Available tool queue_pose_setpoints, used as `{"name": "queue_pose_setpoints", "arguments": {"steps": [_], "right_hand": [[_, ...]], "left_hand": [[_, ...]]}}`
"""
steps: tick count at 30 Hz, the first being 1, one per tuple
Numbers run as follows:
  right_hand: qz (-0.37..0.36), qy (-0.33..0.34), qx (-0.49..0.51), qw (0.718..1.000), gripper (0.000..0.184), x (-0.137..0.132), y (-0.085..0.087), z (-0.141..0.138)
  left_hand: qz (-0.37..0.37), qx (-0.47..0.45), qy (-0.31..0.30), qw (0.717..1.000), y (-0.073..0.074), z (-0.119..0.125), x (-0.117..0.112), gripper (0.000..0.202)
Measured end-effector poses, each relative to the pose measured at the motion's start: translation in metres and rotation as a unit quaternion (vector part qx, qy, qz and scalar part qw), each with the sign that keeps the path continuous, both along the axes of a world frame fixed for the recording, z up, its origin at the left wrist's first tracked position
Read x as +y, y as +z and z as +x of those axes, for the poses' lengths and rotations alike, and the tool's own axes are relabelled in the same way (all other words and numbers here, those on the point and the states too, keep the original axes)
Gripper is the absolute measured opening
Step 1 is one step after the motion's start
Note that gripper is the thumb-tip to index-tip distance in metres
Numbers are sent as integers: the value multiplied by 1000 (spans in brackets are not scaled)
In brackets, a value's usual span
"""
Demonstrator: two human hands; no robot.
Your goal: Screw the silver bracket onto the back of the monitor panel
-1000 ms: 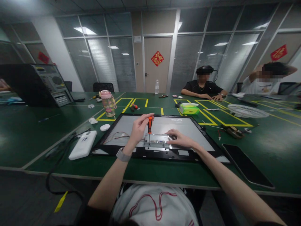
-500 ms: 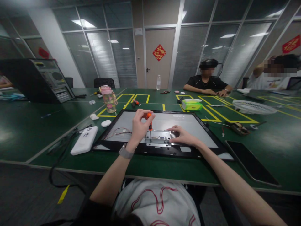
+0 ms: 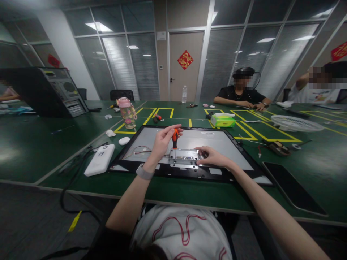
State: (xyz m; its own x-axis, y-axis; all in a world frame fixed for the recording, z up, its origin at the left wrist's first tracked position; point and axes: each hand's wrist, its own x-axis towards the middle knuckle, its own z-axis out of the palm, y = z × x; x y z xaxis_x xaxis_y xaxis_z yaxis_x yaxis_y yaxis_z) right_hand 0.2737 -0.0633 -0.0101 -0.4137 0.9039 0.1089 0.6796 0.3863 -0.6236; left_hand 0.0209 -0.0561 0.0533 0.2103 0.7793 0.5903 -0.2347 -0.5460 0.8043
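Note:
An orange and black screwdriver stands upright, its shaft reaching down to the left part of a metal bracket. My left hand holds it near the top of the handle, with some fingers stretched past it. On the bracket's right edge, the thumb and fingers of my right hand are closed in a grip. The bracket, with small connectors along it, sits on the near part of a display panel that lies flat with its black frame. The screw under the tip is too small to make out.
Left of the panel lie a white power bank, a white case and a pink-lidded bottle. To the right are a phone and a green tissue pack. A computer tower stands far left. Across the table sits a person.
The fingers of my left hand have opened out and shifted on the screwdriver handle, showing more of it. My right hand keeps its place at the bracket. The view has shifted slightly.

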Motion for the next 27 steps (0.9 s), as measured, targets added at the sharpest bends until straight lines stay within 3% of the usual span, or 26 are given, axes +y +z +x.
{"name": "queue_pose_setpoints", "arguments": {"steps": [3, 8, 13, 15, 19, 24, 27], "right_hand": [[-1, -1, -1, 1000, 67, 0, 1, -1], [-4, 0, 6, 1000, 67, 0, 1, -1], [-9, 1, 10, 1000, 70, 0, 0, 0], [-9, 3, 11, 1000, 69, 0, 0, 0], [-7, 1, 9, 1000, 68, -1, 1, -1], [-10, 1, 13, 1000, 68, -2, 3, -2], [-11, 2, 12, 1000, 68, -2, 2, -1]], "left_hand": [[-8, 0, -18, 1000, -1, 1, -1, 32], [44, 27, 134, 990, 0, 4, -3, 13], [113, 47, 204, 971, 3, 3, -6, 9], [108, 57, 178, 976, 3, 2, -7, 15], [69, 43, 67, 994, 2, 2, -6, 28], [89, 56, 127, 986, 3, 2, -6, 17], [74, 64, 103, 990, 5, -1, -8, 20]]}}
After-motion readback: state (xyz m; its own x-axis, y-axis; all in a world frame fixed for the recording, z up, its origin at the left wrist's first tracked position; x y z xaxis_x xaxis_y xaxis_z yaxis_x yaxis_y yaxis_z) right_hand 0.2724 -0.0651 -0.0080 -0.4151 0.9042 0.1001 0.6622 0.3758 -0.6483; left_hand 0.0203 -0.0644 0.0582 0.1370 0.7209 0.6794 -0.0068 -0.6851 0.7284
